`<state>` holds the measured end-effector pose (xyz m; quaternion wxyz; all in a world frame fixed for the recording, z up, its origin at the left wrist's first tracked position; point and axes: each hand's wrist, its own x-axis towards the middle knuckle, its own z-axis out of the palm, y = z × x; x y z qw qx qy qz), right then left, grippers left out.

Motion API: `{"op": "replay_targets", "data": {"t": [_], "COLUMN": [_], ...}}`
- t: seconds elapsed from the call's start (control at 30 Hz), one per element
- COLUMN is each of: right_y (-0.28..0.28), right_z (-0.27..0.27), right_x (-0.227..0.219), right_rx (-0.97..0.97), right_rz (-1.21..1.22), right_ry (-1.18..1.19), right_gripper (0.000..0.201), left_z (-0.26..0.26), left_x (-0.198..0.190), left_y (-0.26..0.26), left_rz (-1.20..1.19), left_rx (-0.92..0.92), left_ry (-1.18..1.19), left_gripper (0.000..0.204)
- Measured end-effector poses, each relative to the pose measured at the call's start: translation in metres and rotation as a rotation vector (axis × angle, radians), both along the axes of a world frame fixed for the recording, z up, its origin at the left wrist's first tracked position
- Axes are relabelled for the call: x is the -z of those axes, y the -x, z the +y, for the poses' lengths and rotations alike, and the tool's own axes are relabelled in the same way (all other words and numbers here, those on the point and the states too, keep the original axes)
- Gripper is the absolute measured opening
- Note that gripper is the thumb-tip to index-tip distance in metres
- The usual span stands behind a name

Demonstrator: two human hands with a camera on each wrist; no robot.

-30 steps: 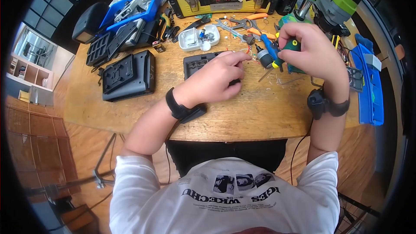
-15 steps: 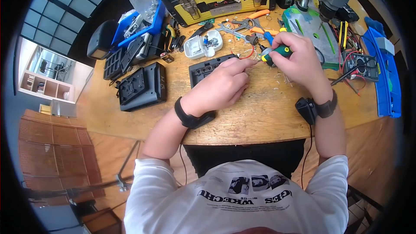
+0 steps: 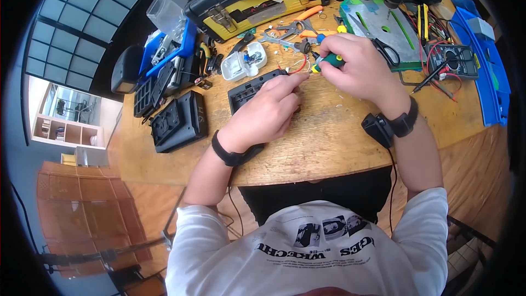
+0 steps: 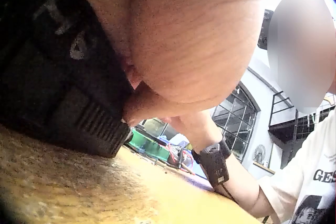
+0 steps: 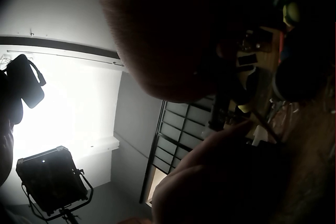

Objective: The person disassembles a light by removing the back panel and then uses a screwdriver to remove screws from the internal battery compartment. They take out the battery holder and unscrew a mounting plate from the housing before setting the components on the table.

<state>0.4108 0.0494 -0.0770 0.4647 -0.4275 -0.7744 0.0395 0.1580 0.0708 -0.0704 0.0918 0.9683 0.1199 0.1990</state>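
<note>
My left hand (image 3: 264, 107) lies over a black plastic housing (image 3: 238, 99), gripping its right end with the index finger stretched along it. In the left wrist view a finger touches the ribbed end of the housing (image 4: 86, 111). A red wire (image 3: 299, 68) rises from the housing's far edge by that index finger. My right hand (image 3: 356, 68) holds a screwdriver (image 3: 332, 62) by its green and yellow handle, tilted down toward the left fingertips. Its tip is hidden in the head view. The right wrist view is dark, with the screwdriver's shaft (image 5: 266, 125) showing faintly beyond the fingers.
A second black housing (image 3: 189, 120) sits at the left. Behind are a white parts box (image 3: 230, 67), wrenches (image 3: 282, 42), a blue bin (image 3: 189, 38) and a yellow-black toolbox (image 3: 257, 8). Scissors (image 3: 388, 52), a drill-press base (image 3: 378, 27) and a multimeter (image 3: 452, 60) stand at the right.
My right hand has brought the screwdriver leftward and down, close to the left fingertips. The left hand has stayed on the housing. The head view has shifted and tilted.
</note>
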Motion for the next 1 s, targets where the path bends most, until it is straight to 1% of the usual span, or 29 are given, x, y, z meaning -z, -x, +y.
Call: {"op": "replay_targets", "data": {"t": [0.07, 0.17, 0.4, 0.47, 0.63, 0.8, 0.9, 1.0], "right_y": [-0.001, -0.0018, -0.0009, -0.001, -0.0003, -0.0004, -0.0008, 0.0014], "right_z": [0.0052, 0.0061, 0.0012, 0.0046, 0.0043, 0.0019, 0.0045, 0.0057], "right_x": [0.0072, 0.0099, 0.0077, 0.0114, 0.0106, 0.0069, 0.0089, 0.009], "right_rx": [-0.04, -0.03, -0.011, -0.023, -0.016, -0.004, -0.019, -0.024], "right_rz": [0.033, 0.011, -0.004, -0.007, -0.014, -0.03, -0.031, 0.013], "right_ry": [-0.062, -0.075, -0.019, -0.066, -0.074, -0.034, -0.059, -0.087], "right_gripper": [0.014, 0.015, 0.013, 0.013, 0.013, 0.012, 0.014, 0.017], "left_z": [-0.0022, -0.0033, -0.0049, -0.0045, -0.0036, 0.0005, 0.0006, 0.0016], "left_x": [0.0006, 0.0003, 0.0001, 0.0009, 0.0017, 0.0034, 0.0008, 0.0025], "left_y": [-0.0009, -0.0017, -0.0038, -0.0036, -0.0021, 0.0012, 0.0019, 0.0027], "left_rz": [0.005, 0.015, 0.011, 0.016, 0.022, -0.033, -0.052, -0.04], "left_rx": [-0.003, -0.014, -0.022, -0.023, -0.025, 0.006, -0.006, -0.018], "left_ry": [-0.02, -0.035, -0.033, -0.031, -0.048, 0.022, 0.092, 0.087], "left_gripper": [0.015, 0.015, 0.016, 0.016, 0.017, 0.022, 0.022, 0.021]}}
